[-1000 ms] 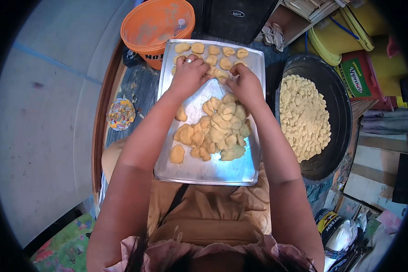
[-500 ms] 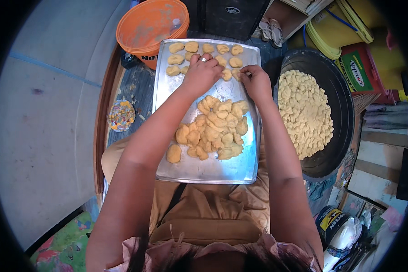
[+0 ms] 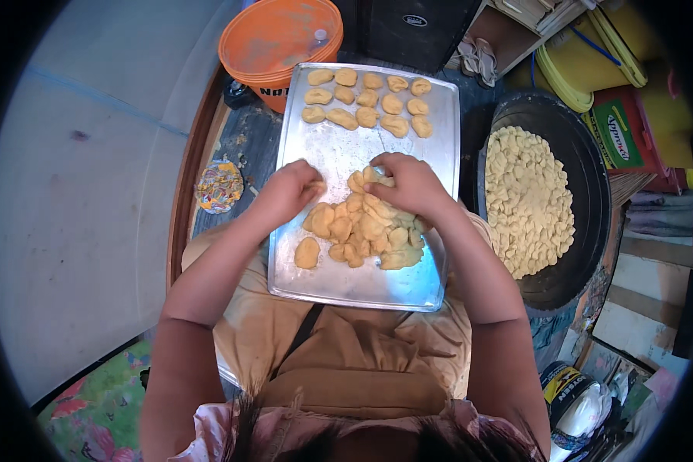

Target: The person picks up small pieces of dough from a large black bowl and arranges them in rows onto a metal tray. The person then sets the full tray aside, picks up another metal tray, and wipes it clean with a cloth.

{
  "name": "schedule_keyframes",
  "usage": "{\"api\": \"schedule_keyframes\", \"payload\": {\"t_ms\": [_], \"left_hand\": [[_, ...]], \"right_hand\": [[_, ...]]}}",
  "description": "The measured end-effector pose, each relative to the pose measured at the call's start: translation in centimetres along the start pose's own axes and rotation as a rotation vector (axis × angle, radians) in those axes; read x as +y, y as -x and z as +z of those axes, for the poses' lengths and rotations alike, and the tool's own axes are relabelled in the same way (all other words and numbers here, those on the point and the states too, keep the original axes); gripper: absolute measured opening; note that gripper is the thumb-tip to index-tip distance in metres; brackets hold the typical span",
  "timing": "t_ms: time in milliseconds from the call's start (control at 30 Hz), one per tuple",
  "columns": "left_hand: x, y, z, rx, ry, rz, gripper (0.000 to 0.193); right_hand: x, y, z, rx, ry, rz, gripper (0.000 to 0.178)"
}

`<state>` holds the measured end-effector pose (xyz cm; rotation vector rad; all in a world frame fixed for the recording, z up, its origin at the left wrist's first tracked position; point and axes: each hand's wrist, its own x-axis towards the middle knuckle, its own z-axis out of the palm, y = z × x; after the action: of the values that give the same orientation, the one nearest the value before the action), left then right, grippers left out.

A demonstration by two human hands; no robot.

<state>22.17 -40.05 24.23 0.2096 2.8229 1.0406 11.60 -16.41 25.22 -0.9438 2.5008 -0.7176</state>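
Observation:
A metal baking tray (image 3: pixel 346 289) rests across my lap. Toward its far end lie several flattened dough pieces (image 3: pixel 367 117) in rough rows. Nearer me is a heap of soft yellow dough lumps (image 3: pixel 362 227), with one separate lump (image 3: pixel 307 252) to its left. My left hand (image 3: pixel 285 192) is closed just left of the heap's far edge, a bit of dough showing at its fingertips. Over the heap's far right side, my right hand (image 3: pixel 412 185) is closed on a piece of dough, its fingers hiding part of it.
Right of the tray stands a wide black basin (image 3: pixel 589 223) holding many small dough pieces (image 3: pixel 527 204). An orange bucket (image 3: pixel 281 42) is at the far left, near a black box (image 3: pixel 408 35). A colourful round item (image 3: pixel 219 186) lies left of the tray.
Both hands have drawn back from the far rows to the heap. The rows are now uncovered, with dough pieces lying where my fingers were. The view has shifted slightly.

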Motion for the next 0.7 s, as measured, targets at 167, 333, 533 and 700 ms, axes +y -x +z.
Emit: {"api": "schedule_keyframes", "payload": {"t_ms": [167, 333, 533, 700], "left_hand": [[-2.1, -3.8, -0.5, 0.409, -0.032, -0.001, 0.024], [-1.6, -5.1, -0.8, 0.426, -0.21, 0.147, 0.035], [-1.2, -5.3, 1.3, 0.409, -0.357, 0.24, 0.033], [-1.4, -5.6, 1.2, 0.396, -0.389, 0.18, 0.033]], "right_hand": [[-2.0, -4.2, 0.4, 0.06, -0.142, 0.001, 0.028], [-2.2, -7.1, 2.3, 0.309, -0.153, -0.019, 0.025], [-1.3, -5.0, 1.3, 0.195, -0.466, -0.039, 0.027], [-1.8, -3.2, 1.3, -0.092, -0.019, -0.084, 0.029]]}}
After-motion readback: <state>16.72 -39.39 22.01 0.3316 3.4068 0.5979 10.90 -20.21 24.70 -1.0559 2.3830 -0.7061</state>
